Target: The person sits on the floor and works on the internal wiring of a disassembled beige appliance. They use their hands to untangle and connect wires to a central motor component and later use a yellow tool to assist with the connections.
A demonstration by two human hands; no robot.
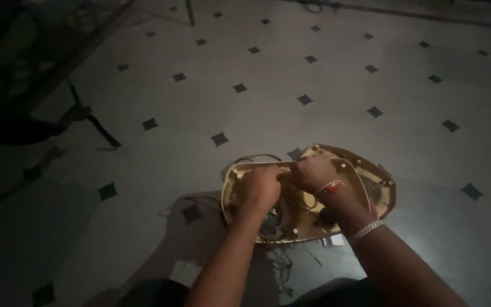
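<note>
In dim light an opened tan plastic casing, oval and shallow, lies on the tiled floor. Thin wires trail out of it toward me. My left hand rests inside the casing's left half with its fingers curled. My right hand, with a red thread and a beaded bracelet at the wrist, meets it at the casing's upper middle. Both hands pinch at the same small spot, and what they grip is too dark to make out.
The floor is pale tile with small dark diamond insets. A dark-legged piece of furniture stands at the left. A small white object lies by the casing's near edge. My legs are at the bottom edge.
</note>
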